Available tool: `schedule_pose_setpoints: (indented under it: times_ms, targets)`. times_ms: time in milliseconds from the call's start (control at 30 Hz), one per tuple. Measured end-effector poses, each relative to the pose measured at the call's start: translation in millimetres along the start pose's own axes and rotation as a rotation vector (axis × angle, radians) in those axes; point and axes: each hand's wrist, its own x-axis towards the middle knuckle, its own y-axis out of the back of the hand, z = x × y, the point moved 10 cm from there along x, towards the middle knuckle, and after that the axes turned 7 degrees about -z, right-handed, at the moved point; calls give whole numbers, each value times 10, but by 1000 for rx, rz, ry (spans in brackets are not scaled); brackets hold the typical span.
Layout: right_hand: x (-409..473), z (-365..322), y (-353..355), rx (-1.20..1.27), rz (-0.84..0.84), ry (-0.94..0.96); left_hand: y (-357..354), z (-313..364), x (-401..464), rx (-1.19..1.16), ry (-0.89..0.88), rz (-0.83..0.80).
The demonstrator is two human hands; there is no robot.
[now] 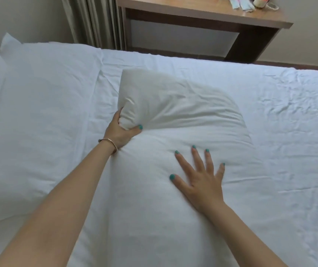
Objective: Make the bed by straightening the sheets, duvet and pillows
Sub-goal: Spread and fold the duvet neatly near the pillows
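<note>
Left hand (118,130) grips pillow (173,151); right hand (200,176) presses flat; desk (202,14) beyond.

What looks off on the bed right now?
The middle pillow is bent: its far end is folded up where the left hand grips it, while the right hand presses flat on it. The sheet to the right is wrinkled. The other pillow lies flat.

Left hand (120,132) grips the pillow (173,151) at its far-left corner, right hand (202,180) pressing flat on top.
</note>
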Motion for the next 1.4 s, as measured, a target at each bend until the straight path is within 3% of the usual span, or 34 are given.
schedule_pose_setpoints:
  times_ms: [100,167,200,267,300,367,433,567,700,833,900,1000,1067,1267,1400]
  targets:
    - [-40,-17,36,34,110,31,-72,-156,-21,86,79,52]
    - [15,-15,-35,4,100,16,-139,-90,-24,415,238,110]
    - [35,1,-70,-1,96,12,-183,155,-42,651,220,184]
    - [-2,63,-75,7,119,18,-516,766,-96,974,-84,279]
    - [-42,107,-67,13,128,27,-739,869,-111,1042,-203,233]
    - [-149,221,-92,14,106,73,-933,530,6,1037,-119,27]
    - [-295,471,-100,-42,104,40,-802,79,204,984,36,-48]
    - [-594,1193,-106,-23,90,-289,-677,-56,529,921,84,-25]
    - [-554,1172,-220,-10,16,-264,-660,-36,690,927,140,-45]
    - [-531,1224,-92,86,45,-281,-433,391,939,921,290,159]
    - [-197,1245,85,168,44,-248,-657,948,888,993,160,263]
    - [778,1004,411,199,43,-93,-1531,1357,598,1118,-204,101]
    - [1479,686,547,126,27,45,-1751,1111,600,1228,-160,28]
    - [2635,197,495,-72,-6,278,-1311,596,1199,1181,54,154]
    - [3010,690,486,-33,26,123,-1183,383,1354,1146,103,192]
